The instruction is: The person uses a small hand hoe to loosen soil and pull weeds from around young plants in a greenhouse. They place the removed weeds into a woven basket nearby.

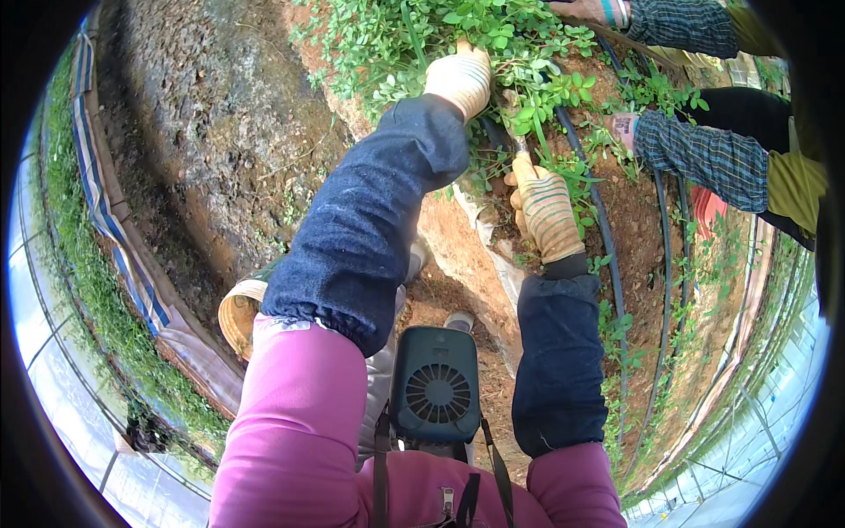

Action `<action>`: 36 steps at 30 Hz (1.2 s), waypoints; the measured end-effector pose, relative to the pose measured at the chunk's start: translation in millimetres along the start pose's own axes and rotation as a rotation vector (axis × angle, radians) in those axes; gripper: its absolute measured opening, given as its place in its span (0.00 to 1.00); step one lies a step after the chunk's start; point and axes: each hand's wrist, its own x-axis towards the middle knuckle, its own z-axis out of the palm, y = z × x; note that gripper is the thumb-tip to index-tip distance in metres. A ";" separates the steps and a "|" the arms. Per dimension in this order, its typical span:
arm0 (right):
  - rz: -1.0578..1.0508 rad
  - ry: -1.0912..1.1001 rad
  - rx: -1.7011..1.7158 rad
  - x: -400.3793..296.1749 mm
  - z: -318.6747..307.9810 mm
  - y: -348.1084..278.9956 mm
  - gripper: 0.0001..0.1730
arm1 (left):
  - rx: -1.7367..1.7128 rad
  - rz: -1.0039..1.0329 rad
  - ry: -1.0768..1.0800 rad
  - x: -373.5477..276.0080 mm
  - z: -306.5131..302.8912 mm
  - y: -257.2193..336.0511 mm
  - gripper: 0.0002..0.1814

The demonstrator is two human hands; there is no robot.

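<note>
My left hand (pixel 460 80), in a cream striped knit glove, reaches into the leafy green plants (pixel 389 53) at the top middle, its fingers closed around stems and partly hidden by leaves. Below and to the right, my right hand (pixel 546 208), in a similar striped glove, grips the handle of a hand tool (pixel 519 142). The tool points up into the foliage, and leaves hide its far end, so its kind cannot be told. Reddish soil lies around the plants. Both forearms wear dark denim sleeve covers.
A co-worker's gloved hand (pixel 622 131) and other hand (pixel 591 11) are close on the right. Black irrigation hoses (pixel 604 231) run along the soil bed. A round container (pixel 239 313) stands by my left elbow, and a portable fan (pixel 438 389) hangs at my chest.
</note>
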 end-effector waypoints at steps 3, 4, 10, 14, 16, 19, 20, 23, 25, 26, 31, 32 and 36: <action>0.068 0.020 -0.075 -2.2 -3.6 -10.5 0.29 | 0.176 -0.092 -0.153 21.9 7.5 24.8 0.25; 0.035 -0.001 -0.040 1.3 -4.2 -14.2 0.28 | 0.151 -0.118 -0.174 28.4 9.7 28.4 0.24; -0.039 -0.053 0.047 28.6 10.9 -4.6 0.24 | -0.078 -0.070 -0.037 22.1 19.0 4.4 0.21; -0.115 -0.005 0.042 37.3 18.6 16.1 0.23 | -0.111 0.091 0.037 8.8 12.7 -8.1 0.23; -0.161 -0.041 0.058 41.4 13.1 16.0 0.23 | -0.060 0.152 -0.029 14.8 5.0 -6.8 0.23; -0.028 -0.114 0.030 44.4 3.4 6.3 0.25 | 0.085 0.139 -0.255 37.7 -4.6 2.8 0.21; -0.044 -0.088 -0.009 42.1 2.3 3.2 0.25 | 0.039 0.120 -0.270 40.7 -6.4 2.7 0.21; -0.072 -0.001 -0.166 32.2 1.0 -6.1 0.25 | -0.057 0.026 -0.345 45.6 -8.8 1.5 0.21; -0.007 -0.046 -0.105 27.3 -2.2 -12.1 0.25 | -0.042 0.053 -0.356 43.1 -8.0 -1.1 0.22; -0.017 -0.069 -0.100 28.0 -2.2 -15.3 0.25 | -0.037 0.063 -0.367 41.6 -6.9 -1.2 0.22; 0.045 -0.107 0.010 37.5 3.8 -12.7 0.25 | -0.035 0.111 -0.250 39.2 0.0 2.1 0.21; -0.050 -0.031 -0.119 39.2 9.5 -8.9 0.25 | -0.025 0.136 -0.258 37.9 1.6 2.4 0.20; -0.023 -0.040 0.062 41.9 17.6 -4.3 0.24 | -0.012 0.145 -0.194 31.6 2.4 6.0 0.17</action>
